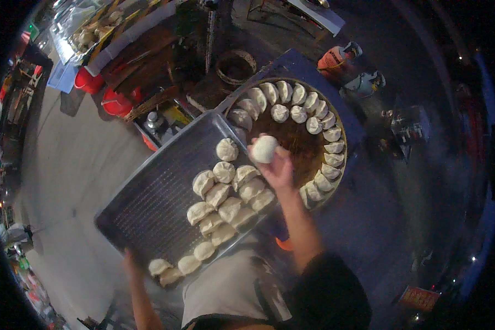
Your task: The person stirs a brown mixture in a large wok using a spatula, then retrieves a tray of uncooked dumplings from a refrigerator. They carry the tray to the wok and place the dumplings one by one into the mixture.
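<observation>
My right hand (278, 167) is shut on a round white bun (264, 149), held above the left part of a round steamer tray (301, 154). Around that tray's rim runs a ring of folded dumplings (333, 159), with several pleated buns (279, 112) just inside it. A rectangular metal tray (148, 198) stands to the left, tilted in view; its right and lower parts hold several pleated buns and folded dumplings (231, 209). At that tray's lower left edge is my left hand (130, 260), blurred, its fingers mostly hidden by the tray.
A blue table (291, 62) lies under the round tray. Red buckets (117, 102) and a box with a metal bottle (152, 119) stand beyond the metal tray. Gas cylinders (333, 62) stand at upper right. A woven basket (236, 67) sits behind.
</observation>
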